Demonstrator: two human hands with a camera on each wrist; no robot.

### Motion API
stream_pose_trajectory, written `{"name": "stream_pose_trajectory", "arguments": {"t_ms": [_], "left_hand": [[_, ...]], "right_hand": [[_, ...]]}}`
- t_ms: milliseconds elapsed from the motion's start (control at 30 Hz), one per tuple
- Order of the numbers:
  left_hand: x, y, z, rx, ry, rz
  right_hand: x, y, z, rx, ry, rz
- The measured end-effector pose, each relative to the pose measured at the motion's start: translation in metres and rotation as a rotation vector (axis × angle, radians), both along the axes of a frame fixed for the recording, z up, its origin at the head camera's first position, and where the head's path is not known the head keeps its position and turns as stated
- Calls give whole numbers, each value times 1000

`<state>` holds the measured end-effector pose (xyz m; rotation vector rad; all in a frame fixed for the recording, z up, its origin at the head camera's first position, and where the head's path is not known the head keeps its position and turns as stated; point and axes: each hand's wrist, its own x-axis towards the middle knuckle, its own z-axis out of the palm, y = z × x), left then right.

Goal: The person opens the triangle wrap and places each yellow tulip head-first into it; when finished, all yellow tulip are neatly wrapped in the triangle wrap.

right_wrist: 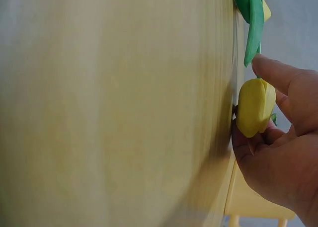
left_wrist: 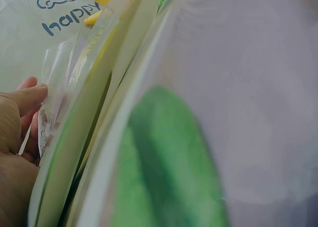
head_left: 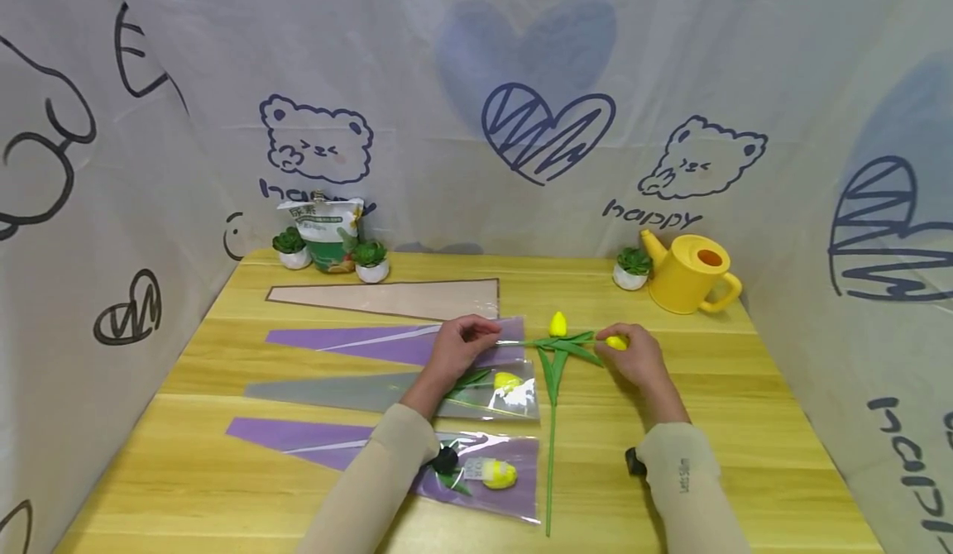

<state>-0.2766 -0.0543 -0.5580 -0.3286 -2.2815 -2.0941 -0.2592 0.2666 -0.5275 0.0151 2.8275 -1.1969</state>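
While pinched, tulip [right_wrist: 254, 107] in right hand [right_wrist: 283, 157].

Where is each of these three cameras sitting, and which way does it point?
Head: on the person's head, looking down at the wooden table; both sleeved forearms, left hand, right hand.
Left wrist: pressed against the clear flower sleeve; fingers show.
Right wrist: along the tabletop at the yellow tulip bud; fingers hold it.
Shared: head and right wrist both show that bud.
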Motion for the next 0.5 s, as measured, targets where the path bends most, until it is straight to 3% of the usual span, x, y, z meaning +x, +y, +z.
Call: {"name": "stream_pose_trajectory", "arguments": {"t_ms": [500], "left_hand": [[0, 0, 1, 12, 11, -7]], "right_hand": [[0, 7, 3, 44, 25, 97]]}}
